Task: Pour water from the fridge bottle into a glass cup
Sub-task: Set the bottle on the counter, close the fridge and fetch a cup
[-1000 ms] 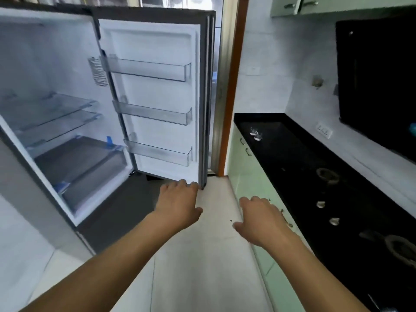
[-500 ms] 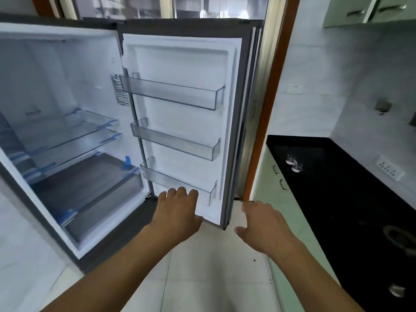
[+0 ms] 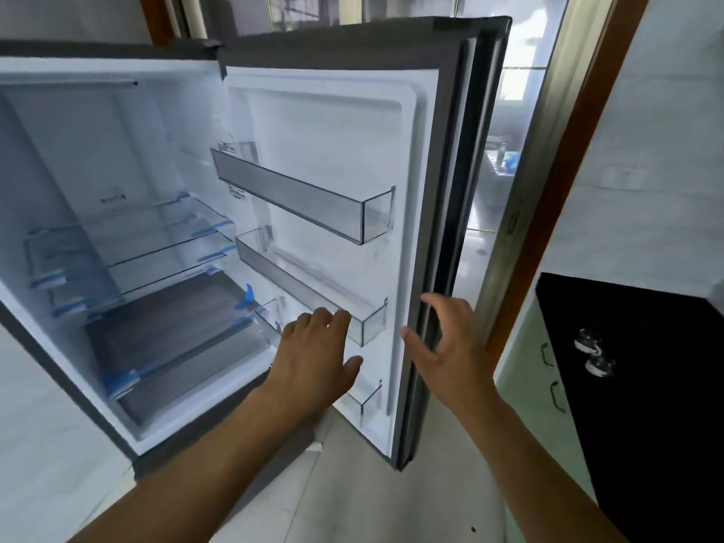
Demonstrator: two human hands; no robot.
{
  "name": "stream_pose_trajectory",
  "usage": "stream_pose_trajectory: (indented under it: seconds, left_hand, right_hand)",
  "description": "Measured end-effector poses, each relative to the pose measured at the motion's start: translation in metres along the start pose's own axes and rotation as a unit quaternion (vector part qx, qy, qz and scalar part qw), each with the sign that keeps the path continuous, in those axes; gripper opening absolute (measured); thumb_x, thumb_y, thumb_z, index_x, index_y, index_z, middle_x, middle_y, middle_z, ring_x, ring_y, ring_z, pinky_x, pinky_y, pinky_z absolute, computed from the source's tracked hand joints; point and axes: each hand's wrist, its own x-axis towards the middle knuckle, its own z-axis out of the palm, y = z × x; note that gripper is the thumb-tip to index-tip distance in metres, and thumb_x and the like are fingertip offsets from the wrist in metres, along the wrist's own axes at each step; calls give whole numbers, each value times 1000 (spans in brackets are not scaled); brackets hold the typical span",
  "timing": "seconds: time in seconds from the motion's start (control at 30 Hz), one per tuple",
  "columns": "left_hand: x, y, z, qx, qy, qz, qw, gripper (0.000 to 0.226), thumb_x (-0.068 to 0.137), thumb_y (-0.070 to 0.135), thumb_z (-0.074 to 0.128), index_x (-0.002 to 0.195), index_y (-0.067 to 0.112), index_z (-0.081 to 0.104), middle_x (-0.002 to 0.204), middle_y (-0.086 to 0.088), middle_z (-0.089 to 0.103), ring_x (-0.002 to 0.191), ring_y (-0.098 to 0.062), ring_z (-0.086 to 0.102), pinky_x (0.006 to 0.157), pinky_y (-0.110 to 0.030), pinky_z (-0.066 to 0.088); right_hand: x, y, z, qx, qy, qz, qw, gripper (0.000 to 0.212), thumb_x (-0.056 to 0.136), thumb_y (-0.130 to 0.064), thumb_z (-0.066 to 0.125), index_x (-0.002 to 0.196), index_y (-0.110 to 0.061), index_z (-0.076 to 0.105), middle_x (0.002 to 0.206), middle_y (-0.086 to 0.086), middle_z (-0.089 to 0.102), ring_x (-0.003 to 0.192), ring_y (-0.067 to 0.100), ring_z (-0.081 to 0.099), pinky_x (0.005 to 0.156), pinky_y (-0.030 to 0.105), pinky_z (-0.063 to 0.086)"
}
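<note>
The fridge stands wide open, its door swung out toward me. The glass shelves and the clear door racks hold nothing I can see; no bottle is in view. Two small glass cups stand on the black counter at the right. My left hand is spread flat in front of the lower door racks, holding nothing. My right hand hovers with fingers apart at the door's outer edge, thumb near the gasket.
A black countertop over pale green cabinets runs along the right. Behind the door is a wooden door frame and a glass doorway. Pale floor tiles lie below my arms.
The view has swung up and left toward the fridge, which now fills the frame. Both hands have risen from near the door's bottom corner to the lower racks and door edge.
</note>
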Motion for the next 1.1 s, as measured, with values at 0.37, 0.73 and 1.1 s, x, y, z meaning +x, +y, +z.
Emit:
stream_pose_trajectory:
  seconds: [0.37, 0.73, 1.1]
  left_hand:
    - [51, 11, 34, -56, 24, 39, 997, 23, 99, 30, 54, 116, 15, 59, 104, -4, 68, 95, -24, 59, 85, -33, 48]
    - [9, -38, 25, -84, 68, 61, 992, 16, 80, 8, 76, 92, 7, 65, 75, -8, 65, 68, -28, 60, 65, -34, 50]
    - [-84, -194, -21, -194, 44, 3, 980, 43, 90, 37, 68, 128, 25, 50, 115, 9, 59, 103, -5, 57, 82, -10, 42]
  right_hand:
    - [76, 12, 6, 163, 106, 62, 979, 85, 87, -46, 70, 154, -22, 24, 155, 4, 34, 138, 12, 36, 104, 21, 35]
    - [40, -23, 38, 203, 152, -27, 967, 83, 81, -35, 81, 143, -4, 37, 135, 12, 48, 124, 22, 53, 95, 34, 56]
    - [-28, -165, 129, 215, 139, -143, 956, 45, 93, -28, 62, 128, -9, 43, 116, 18, 54, 105, 16, 56, 86, 18, 51]
